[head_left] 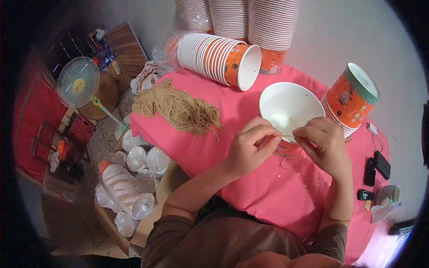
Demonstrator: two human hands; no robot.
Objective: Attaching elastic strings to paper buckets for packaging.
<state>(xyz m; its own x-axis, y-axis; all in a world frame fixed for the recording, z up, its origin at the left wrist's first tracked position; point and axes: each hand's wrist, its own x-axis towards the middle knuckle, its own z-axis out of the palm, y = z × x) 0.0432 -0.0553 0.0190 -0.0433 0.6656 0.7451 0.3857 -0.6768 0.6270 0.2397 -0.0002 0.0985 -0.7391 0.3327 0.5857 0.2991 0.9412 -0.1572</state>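
A white-lined paper bucket (286, 105) stands upright on the pink-covered table, its wide mouth facing me. At its near rim, my left hand (254, 146) and my right hand (325, 144) each pinch a thin brown string (287, 136), held taut across the short gap between them. Below the fingers, a loose end of string curls near the bucket's base. To the left lies a tangled hank of tan string (178, 109). Right of the bucket is an upside-down stack of orange paper buckets (351, 100).
A sleeve of nested buckets (214, 58) lies on its side at the back, before tall bucket stacks (273, 27). Bagged buckets fill a cardboard box (163, 194) on the floor at left, near a fan (78, 82). Small black devices (382, 164) sit at the right edge.
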